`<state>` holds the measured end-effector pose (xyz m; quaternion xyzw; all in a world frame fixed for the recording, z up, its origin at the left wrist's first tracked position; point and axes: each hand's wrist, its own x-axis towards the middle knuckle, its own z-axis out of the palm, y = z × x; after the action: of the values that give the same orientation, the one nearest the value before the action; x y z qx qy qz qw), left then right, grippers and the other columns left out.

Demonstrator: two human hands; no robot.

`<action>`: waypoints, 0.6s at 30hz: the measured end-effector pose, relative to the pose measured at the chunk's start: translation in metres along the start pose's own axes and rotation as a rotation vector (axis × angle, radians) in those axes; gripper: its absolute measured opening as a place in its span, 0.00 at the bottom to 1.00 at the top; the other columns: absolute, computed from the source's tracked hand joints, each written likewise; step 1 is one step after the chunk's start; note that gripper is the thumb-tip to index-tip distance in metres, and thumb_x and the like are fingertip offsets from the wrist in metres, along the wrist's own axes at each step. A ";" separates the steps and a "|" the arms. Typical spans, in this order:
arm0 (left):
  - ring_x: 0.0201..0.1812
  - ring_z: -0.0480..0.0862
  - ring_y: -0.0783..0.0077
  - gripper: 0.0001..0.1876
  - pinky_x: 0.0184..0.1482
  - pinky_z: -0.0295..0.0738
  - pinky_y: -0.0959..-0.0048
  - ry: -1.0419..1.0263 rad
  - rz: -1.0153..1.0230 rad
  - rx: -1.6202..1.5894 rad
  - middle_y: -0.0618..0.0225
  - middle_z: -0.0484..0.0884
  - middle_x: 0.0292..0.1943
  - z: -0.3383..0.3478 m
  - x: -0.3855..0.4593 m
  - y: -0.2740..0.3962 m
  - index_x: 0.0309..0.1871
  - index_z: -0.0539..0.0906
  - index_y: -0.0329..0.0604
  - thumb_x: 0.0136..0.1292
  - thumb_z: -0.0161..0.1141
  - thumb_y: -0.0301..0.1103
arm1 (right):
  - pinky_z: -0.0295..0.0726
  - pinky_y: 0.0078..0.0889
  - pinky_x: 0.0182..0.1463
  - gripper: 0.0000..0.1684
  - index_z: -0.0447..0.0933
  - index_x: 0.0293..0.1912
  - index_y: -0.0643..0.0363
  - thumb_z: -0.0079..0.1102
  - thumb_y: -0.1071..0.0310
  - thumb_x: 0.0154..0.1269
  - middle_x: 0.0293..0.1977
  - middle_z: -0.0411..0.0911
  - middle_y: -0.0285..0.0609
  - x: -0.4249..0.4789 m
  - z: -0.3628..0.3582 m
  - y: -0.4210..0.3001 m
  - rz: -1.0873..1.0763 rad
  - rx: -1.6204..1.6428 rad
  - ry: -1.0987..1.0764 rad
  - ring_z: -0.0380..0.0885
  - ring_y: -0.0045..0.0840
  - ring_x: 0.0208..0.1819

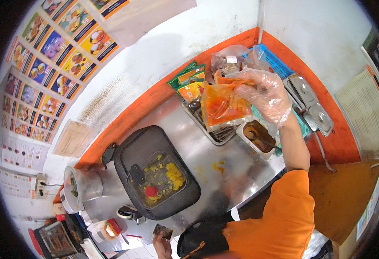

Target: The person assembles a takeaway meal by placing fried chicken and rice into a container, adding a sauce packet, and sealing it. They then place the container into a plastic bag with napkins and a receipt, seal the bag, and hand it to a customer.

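Note:
My right hand [264, 94], in a clear plastic glove, grips the top edge of a clear packet of orange food [226, 106] over a metal tray of dark packets [222, 137]. My left hand [162, 244], bare and low in the view, holds a small dark flat packet [163, 231]. Between the hands, on the steel counter [231, 174], a black electric pan [157, 132] holds yellow food pieces [175, 176] under a lid with a dark handle.
A container of brown sauce [257, 137] with a ladle stands below my right hand. Behind are green and yellow packets [189, 81], bagged food [226, 61], a blue basket [275, 61] and lidded steel pans [320, 118]. A clear round container [86, 184] and a tape dispenser [131, 213] are at left.

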<state>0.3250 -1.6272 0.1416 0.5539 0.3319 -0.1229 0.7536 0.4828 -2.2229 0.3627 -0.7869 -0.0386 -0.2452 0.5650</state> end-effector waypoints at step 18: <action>0.54 0.89 0.69 0.22 0.59 0.81 0.68 -0.763 0.333 0.833 0.57 0.90 0.55 0.212 -0.047 0.110 0.66 0.82 0.33 0.71 0.68 0.28 | 0.80 0.41 0.67 0.24 0.72 0.66 0.62 0.64 0.65 0.75 0.60 0.79 0.45 -0.112 0.095 0.047 0.382 1.287 -0.013 0.80 0.34 0.62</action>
<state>0.4275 -1.7912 0.2895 0.7647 -0.1304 -0.3135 0.5477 0.4327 -2.1292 0.2511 -0.2876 -0.0405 -0.0640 0.9548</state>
